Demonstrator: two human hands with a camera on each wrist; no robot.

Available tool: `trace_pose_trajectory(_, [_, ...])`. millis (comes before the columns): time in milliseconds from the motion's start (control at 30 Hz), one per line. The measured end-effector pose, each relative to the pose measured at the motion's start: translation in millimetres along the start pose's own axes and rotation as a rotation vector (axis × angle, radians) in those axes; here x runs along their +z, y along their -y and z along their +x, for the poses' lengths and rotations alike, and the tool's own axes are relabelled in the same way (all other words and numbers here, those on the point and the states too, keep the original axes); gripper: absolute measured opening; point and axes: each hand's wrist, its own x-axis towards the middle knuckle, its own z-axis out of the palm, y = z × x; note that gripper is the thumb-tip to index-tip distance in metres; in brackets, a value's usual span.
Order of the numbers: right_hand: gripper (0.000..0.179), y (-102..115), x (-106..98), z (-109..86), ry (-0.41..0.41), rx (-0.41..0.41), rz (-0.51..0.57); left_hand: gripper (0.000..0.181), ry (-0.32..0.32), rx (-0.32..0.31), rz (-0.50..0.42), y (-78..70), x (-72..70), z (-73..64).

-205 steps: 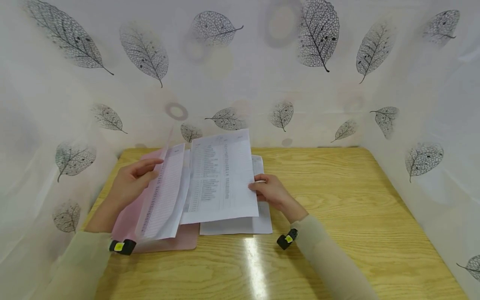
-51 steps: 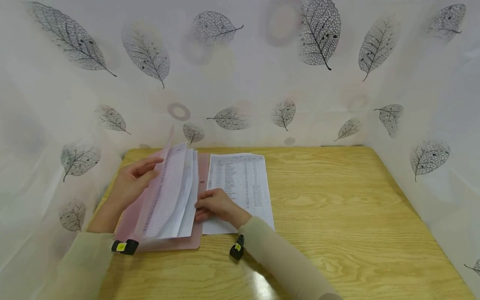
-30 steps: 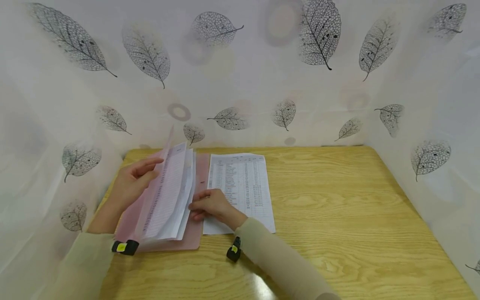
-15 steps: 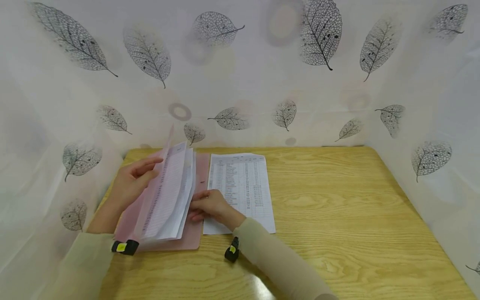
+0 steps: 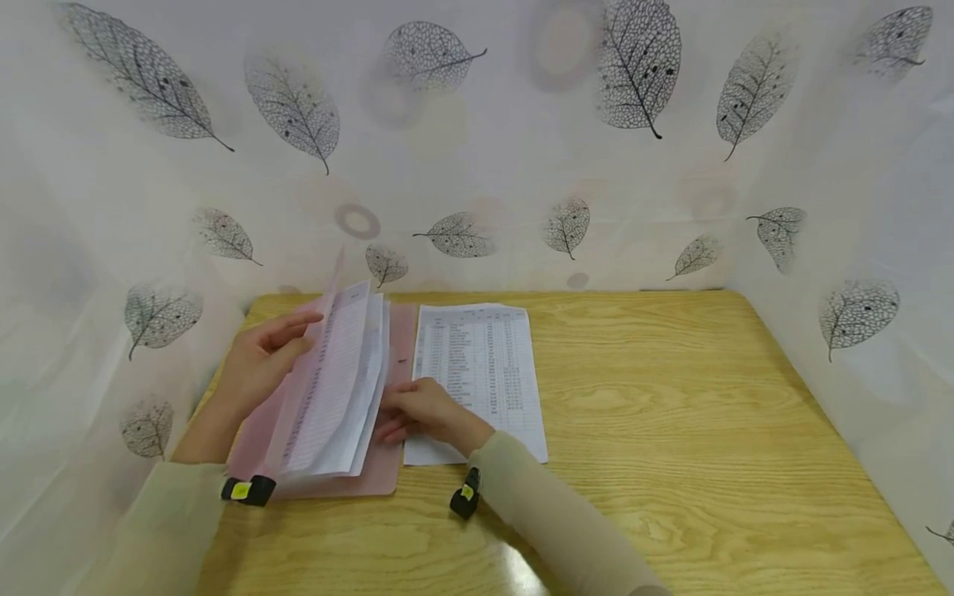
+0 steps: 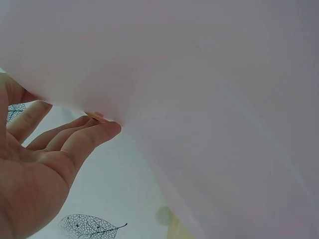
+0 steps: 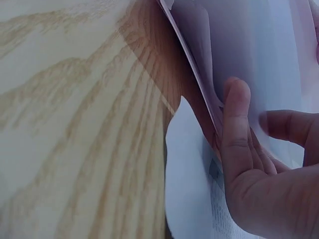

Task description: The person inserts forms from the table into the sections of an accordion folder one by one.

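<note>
Smooth wood-grain tabletop (image 5: 335, 538) lies in front of the pink plastic folder (image 5: 382, 480); at its open right side the right hand (image 5: 428, 410), low, sets fingertips at loose white sheets (image 5: 350, 397), whether gripping cannot tell. At the folder's left, the raised left hand (image 5: 257, 364) pinches the edge of its translucent cover (image 6: 199, 99); a flat rectangular printed page (image 5: 477, 381) lies just right, leaf-patterned cloth (image 5: 492, 157) hangs behind.

Left hand (image 6: 42, 169) holds a pink sheet (image 6: 199, 99) by its edge, leaf-print backdrop (image 6: 117, 184) behind
</note>
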Motion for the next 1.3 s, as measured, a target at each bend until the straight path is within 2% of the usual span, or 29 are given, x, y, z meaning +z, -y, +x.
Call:
trace_pose_trajectory(267, [0.009, -1.0, -0.9, 0.3, -0.010, -0.003, -0.008, 0.036, -0.002, -0.007, 0.010, 0.7, -0.1, -0.5])
trace_pose_trajectory(600, [0.002, -0.2, 3.9, -1.6, -0.114, -0.034, -0.010, 0.036, -0.023, -0.020, 0.018, 0.3, 0.2, -0.7])
trace_pose_trajectory(733, [0.014, 1.1, -2.1, -3.2, -0.139, -0.050, -0.050, 0.035, -0.025, -0.017, 0.034, -0.1, -0.7, 0.1])
trace_pose_trajectory(1000, [0.027, 15.7, -31.7, -16.4, -0.174, -0.078, -0.135, 0.036, -0.011, -0.015, 0.032, 0.3, -1.2, 1.6])
trace_pose_trajectory(1300, [0.033, 36.1, -90.1, -35.2, -0.291, -0.086, -0.188, 0.035, -0.014, -0.009, -0.001, 2.1, 0.8, 2.0])
